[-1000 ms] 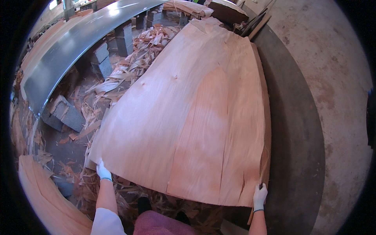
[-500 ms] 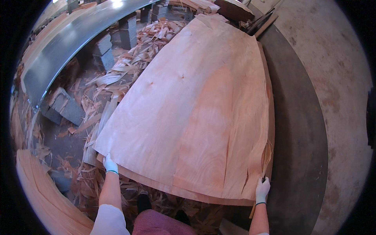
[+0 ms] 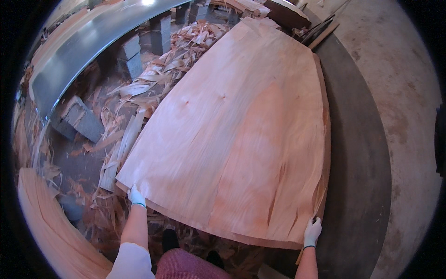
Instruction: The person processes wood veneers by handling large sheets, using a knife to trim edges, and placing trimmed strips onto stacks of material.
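Note:
A large, thin sheet of pale pinkish wood veneer (image 3: 200, 135) lies on top of a stack of similar sheets, whose edges (image 3: 186, 222) show along the front. Two small knots mark its left part, and splits run along its right side. At the near left corner my left hand (image 3: 137, 195), in a white glove with a green cuff, is closed on the sheet's edge. My right hand (image 3: 312, 232), gloved too, grips the near right corner. A small dark item shows between its thumb and fingers, too little of it to name. A thin wood strip (image 3: 298, 256) hangs beneath that hand.
Torn veneer scraps (image 3: 153, 76) litter the floor to the left, around grey blocks (image 3: 84, 120). Several blocks support a long shiny metal sheet (image 3: 69, 76). More veneer (image 3: 51, 228) lies at the lower left. Dark matting (image 3: 357, 162) borders the stack's right side, with concrete floor (image 3: 404, 116) beyond.
The whole view has shifted slightly, so the stack and floor appear a little farther right. Both hands keep their grip at the near corners; the right hand sits slightly lower in the picture.

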Action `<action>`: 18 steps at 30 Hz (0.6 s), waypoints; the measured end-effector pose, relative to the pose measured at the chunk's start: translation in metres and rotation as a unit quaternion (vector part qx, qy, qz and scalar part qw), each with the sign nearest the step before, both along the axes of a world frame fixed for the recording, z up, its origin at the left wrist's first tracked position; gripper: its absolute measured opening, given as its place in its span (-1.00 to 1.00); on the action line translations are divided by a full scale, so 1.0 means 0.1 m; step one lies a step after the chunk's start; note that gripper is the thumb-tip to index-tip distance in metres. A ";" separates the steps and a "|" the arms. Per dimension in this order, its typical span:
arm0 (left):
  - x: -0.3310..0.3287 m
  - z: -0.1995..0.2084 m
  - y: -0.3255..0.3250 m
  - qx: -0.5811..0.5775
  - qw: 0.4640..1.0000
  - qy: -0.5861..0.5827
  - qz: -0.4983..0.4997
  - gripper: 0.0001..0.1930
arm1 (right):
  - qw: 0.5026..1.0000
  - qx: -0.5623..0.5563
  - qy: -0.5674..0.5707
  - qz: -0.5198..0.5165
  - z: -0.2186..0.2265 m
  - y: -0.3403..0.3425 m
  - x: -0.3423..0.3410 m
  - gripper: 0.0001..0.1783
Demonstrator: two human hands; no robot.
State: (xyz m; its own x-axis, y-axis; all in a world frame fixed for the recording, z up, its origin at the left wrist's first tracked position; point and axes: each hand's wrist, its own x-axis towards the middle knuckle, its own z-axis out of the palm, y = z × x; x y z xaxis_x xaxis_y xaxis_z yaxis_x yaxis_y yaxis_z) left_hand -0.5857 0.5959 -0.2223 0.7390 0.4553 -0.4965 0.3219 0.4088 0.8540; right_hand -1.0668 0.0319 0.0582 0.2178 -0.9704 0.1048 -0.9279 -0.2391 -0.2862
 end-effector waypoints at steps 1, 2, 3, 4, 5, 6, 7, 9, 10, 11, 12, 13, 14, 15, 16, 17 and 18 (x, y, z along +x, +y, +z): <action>-0.01 0.06 -0.06 0.001 1.000 0.002 -0.003 -0.64 | 1.000 -0.008 0.009 0.001 0.02 -0.01 0.03 -0.74; -0.02 0.12 -0.10 0.005 1.000 0.005 -0.002 -0.64 | 1.000 -0.013 0.018 0.006 0.04 -0.01 0.07 -0.74; -0.03 0.19 -0.14 -0.053 0.999 0.004 0.007 -0.63 | 0.999 -0.023 0.037 0.003 0.00 -0.02 0.05 -0.72; -0.07 0.27 -0.12 -0.103 0.994 0.009 0.022 -0.62 | 0.998 -0.025 0.065 0.006 -0.05 -0.01 -0.02 -0.70; -0.11 0.34 0.00 -0.291 0.950 -0.045 -0.106 -0.59 | 0.995 -0.021 0.099 0.015 -0.10 -0.01 -0.12 -0.69; -0.23 0.42 -0.11 -0.198 0.974 0.006 -0.107 -0.64 | 0.991 -0.008 0.131 -0.003 -0.21 -0.06 -0.31 -0.62; -0.31 0.35 -0.05 0.054 0.984 0.055 -0.159 -0.64 | 0.988 0.015 0.156 0.002 -0.26 -0.10 -0.34 -0.56; -0.30 0.37 -0.15 -0.006 0.986 0.053 -0.161 -0.67 | 0.980 0.048 0.187 -0.041 -0.31 -0.08 -0.33 -0.50; -0.31 0.31 -0.11 0.016 0.978 0.105 -0.180 -0.74 | 0.975 0.052 0.215 -0.034 -0.37 -0.13 -0.42 -0.48; -0.31 0.27 -0.16 -0.026 0.980 0.125 -0.155 -0.76 | 0.970 0.051 0.236 -0.037 -0.46 -0.18 -0.52 -0.46; -0.34 0.13 -0.10 -0.009 0.976 0.145 -0.163 -0.74 | 0.966 0.045 0.252 -0.023 -0.52 -0.24 -0.59 -0.46; -0.32 0.00 -0.01 0.006 0.971 0.161 -0.174 -0.73 | 0.964 0.036 0.263 -0.012 -0.60 -0.27 -0.57 -0.46; -0.31 -0.09 -0.07 0.016 0.974 0.162 -0.156 -0.72 | 0.961 0.034 0.273 -0.009 -0.64 -0.27 -0.55 -0.47; -0.30 -0.18 -0.11 0.027 0.977 0.162 -0.138 -0.72 | 0.957 0.049 0.287 -0.001 -0.69 -0.28 -0.53 -0.45; -0.31 -0.27 -0.12 0.036 0.978 0.163 -0.123 -0.71 | 0.952 0.063 0.301 0.005 -0.72 -0.27 -0.52 -0.44; -0.32 -0.44 -0.04 0.075 0.977 0.168 -0.109 -0.72 | 0.946 0.079 0.314 0.014 -0.73 -0.28 -0.50 -0.42; -0.31 -0.59 0.06 0.113 0.974 0.173 -0.094 -0.73 | 0.940 0.105 0.325 0.024 -0.77 -0.30 -0.48 -0.45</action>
